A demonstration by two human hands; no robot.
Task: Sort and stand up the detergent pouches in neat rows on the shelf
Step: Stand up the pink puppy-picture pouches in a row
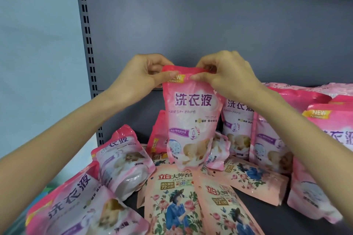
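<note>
1. The left hand [141,74] reaches in from the lower left with the forearm raised. Its thumb and curled fingers pinch the top left corner of a pink detergent pouch [191,120].
2. The right hand [227,76] comes from the lower right and pinches the top right corner the same way — knuckles up, thumb in front.
3. The pouch hangs upright between them before the grey back panel [210,15], label facing the camera: purple characters, a yellow "NEW" tab, a crumpled top edge.
4. Its base is down at the peach floral pouches [172,196] lying flat on the shelf [267,213] — whether it touches them, I cannot tell.
5. Toppled pink pouches [122,160] lie at left; standing pink pouches [236,129] line the right.
</note>
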